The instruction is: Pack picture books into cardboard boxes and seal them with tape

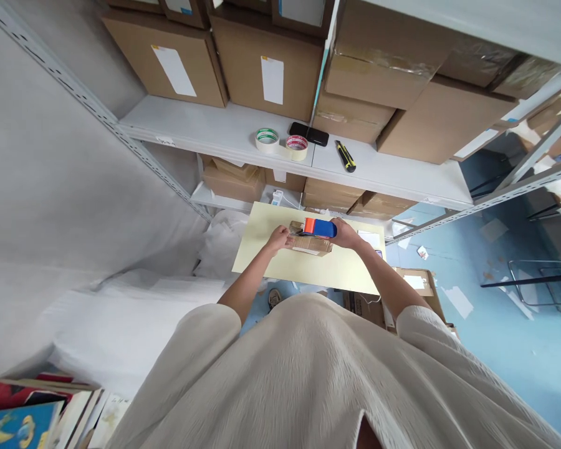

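A small brown cardboard box [312, 245] sits on a pale yellow tabletop [257, 249] in front of me. My right hand [345, 234] is wrapped round the handle of a blue and orange tape dispenser [323, 228]. The dispenser lies across the top of the box, its orange end pointing left. At the box's left end, my left hand [279, 239] grips the edge with bent fingers. Brown packing tape [295, 228] shows on the box top between my left hand and the dispenser; exactly where it is stuck I cannot tell.
Beyond the table, a grey shelf [224, 125] carries large cardboard boxes [271, 68], two tape rolls [267, 140], a black phone [308, 134] and a yellow utility knife [345, 156]. White wrapped bundles [121, 324] lie left. An open carton [418, 284] stands right of the table.
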The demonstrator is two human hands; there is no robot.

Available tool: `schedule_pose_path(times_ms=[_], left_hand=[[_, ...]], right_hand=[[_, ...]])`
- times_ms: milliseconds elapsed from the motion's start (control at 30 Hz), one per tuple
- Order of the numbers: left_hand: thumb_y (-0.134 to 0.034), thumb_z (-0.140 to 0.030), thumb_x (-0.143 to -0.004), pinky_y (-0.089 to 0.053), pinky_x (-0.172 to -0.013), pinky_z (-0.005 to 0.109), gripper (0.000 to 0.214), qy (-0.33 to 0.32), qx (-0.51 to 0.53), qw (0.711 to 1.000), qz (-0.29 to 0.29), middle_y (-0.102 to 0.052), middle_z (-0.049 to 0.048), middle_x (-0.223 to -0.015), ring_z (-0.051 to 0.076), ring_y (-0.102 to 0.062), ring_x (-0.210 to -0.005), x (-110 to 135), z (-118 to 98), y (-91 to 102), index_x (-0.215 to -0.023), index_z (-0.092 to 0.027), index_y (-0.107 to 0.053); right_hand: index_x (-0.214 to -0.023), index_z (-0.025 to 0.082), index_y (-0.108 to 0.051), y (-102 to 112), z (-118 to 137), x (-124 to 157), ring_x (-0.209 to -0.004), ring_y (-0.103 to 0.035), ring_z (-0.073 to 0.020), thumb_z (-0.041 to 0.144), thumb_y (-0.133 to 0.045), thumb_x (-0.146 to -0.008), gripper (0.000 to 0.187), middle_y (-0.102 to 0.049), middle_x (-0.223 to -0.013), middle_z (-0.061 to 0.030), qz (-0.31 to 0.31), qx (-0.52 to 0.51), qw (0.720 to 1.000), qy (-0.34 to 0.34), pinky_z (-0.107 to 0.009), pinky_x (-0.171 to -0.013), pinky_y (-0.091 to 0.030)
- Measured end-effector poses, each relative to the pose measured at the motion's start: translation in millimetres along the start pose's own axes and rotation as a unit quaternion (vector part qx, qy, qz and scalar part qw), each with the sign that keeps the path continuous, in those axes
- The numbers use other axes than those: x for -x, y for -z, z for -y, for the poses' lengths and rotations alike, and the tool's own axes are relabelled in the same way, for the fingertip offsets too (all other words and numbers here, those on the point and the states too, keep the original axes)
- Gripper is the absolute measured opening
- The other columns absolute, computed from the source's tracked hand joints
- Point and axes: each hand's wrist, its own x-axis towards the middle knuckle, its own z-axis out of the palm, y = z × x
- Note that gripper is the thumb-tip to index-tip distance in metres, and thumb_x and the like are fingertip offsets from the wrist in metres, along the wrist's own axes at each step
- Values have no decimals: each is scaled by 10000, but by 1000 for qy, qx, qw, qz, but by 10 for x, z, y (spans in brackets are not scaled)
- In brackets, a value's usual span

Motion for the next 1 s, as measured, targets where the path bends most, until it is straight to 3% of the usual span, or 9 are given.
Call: schedule_pose_path(times_ms=[167,400,567,733,900,1000], left_hand=[[-661,-319,-1050,-591,-822,303,217,-27,0,998,-60,-684,2,-941,169,-800,-946,-62,91,-36,-928,-248,-497],[-624,-312,-1068,-560,-795,302,182,-23,12,997,-73,-701,10,-901,204,-820,-998,-133,83,-47,-966,-265,-481],[-576,-264,-1086,-542,-764,279,129,-2,13,997,-74,-750,33,-950,192,-829,-980,-174,46,-32,-984,-256,-497],[-608,-278,-1056,-567,-786,311,121,-1,13,998,-68,-800,65,-985,221,-842,-987,-221,65,-23,-991,-257,-508],[-643,-302,-1023,-572,-780,310,133,-8,3,997,-72,-808,64,-968,217,-838,-955,-264,111,-25,-997,-256,-521],[-625,-303,-1036,-562,-758,289,129,-10,4,998,-68,-817,69,-995,204,-837,-949,-281,132,-19,-999,-257,-510]], right_hand=[[-1197,241,-615,-21,-93,8,-1102,-681,-297,505,-930,-728,624,-669,-1290,-116,-32,-88,995,-21,-407,-943,-581],[-1157,277,-531,-99,-92,32,-1013,-690,-277,462,-853,-751,550,-735,-1105,-38,6,-150,986,-69,-392,-862,-585],[-1194,236,-598,-11,-40,-47,-1091,-700,-299,449,-919,-700,626,-728,-1256,-114,-25,-86,995,-40,-406,-935,-587],[-1441,272,-580,146,43,-75,-1045,-740,-311,585,-952,-806,799,-765,-1266,-117,30,-40,999,-6,-385,-873,-588],[-1318,241,-659,216,210,-176,-1002,-752,-352,673,-966,-777,756,-774,-1247,-179,99,48,993,-48,-401,-817,-577],[-1223,236,-696,206,298,-268,-1015,-752,-372,725,-972,-730,747,-783,-1184,-179,102,66,989,-84,-432,-842,-584]])
